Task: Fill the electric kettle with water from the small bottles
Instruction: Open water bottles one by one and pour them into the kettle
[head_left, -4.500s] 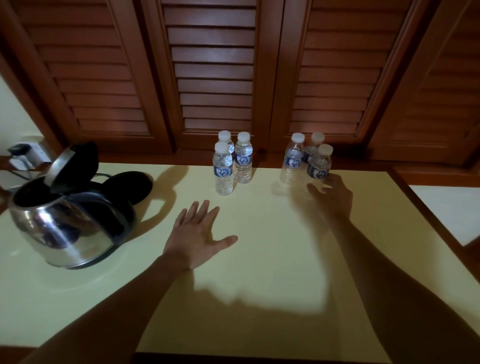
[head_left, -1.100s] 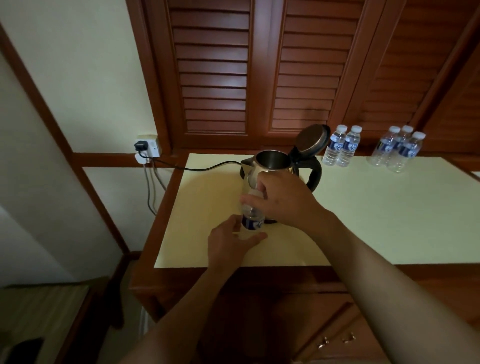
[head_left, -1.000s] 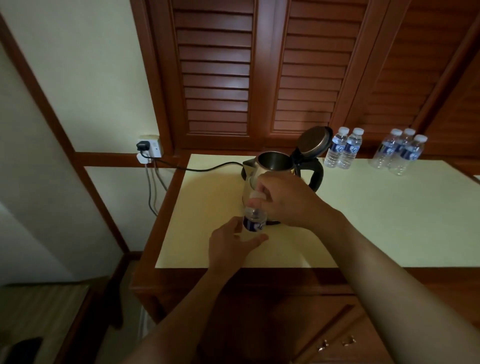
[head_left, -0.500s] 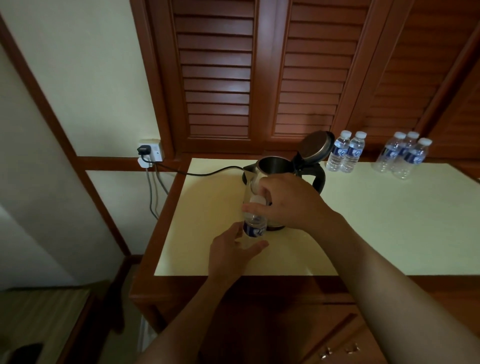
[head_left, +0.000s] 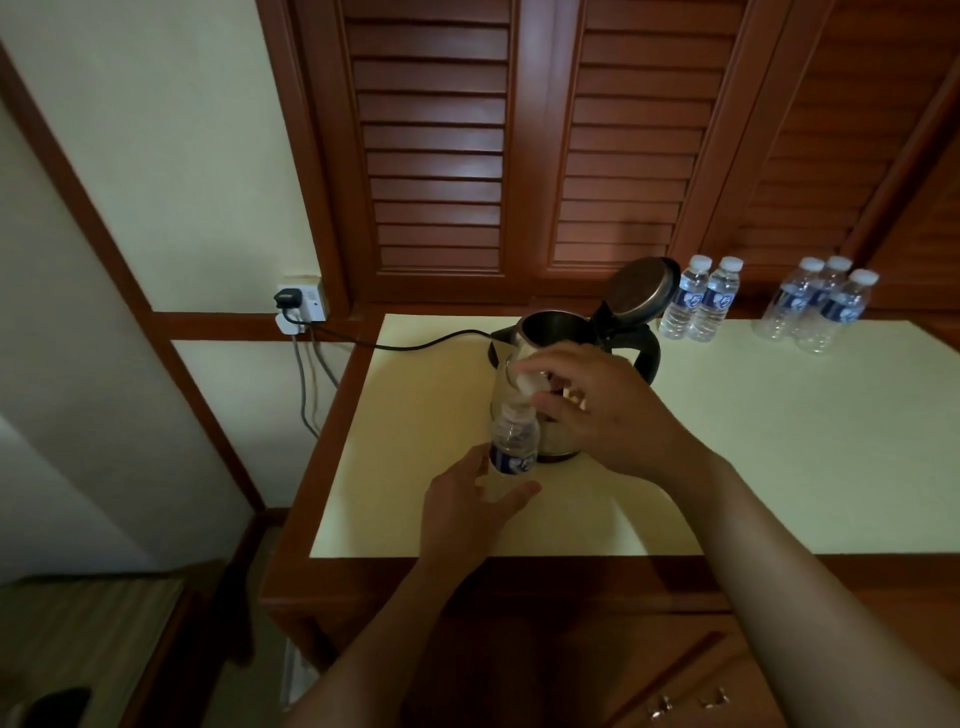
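Note:
A small clear water bottle (head_left: 511, 441) with a blue label stands upright in front of the steel electric kettle (head_left: 558, 343). My left hand (head_left: 467, 512) grips its lower half. My right hand (head_left: 605, 408) pinches the white cap (head_left: 530, 383) at the bottle's top. The kettle sits on the pale yellow counter (head_left: 779, 441) with its lid (head_left: 641, 286) swung up and open. Two sealed bottles (head_left: 698, 299) stand behind the kettle at the wall. Three more bottles (head_left: 821, 309) cluster further right.
The kettle's black cord (head_left: 415, 345) runs left across the counter to a wall socket (head_left: 301, 306). Brown louvred doors (head_left: 519, 156) rise behind the counter. The counter's wooden front edge (head_left: 519, 571) is close to me, with drawer handles (head_left: 685, 704) below.
The view pulled back and left from the bottle rows; one bottle now stands before the kettle, held in both hands. Over the last second my right hand's fingers have shifted on the cap.

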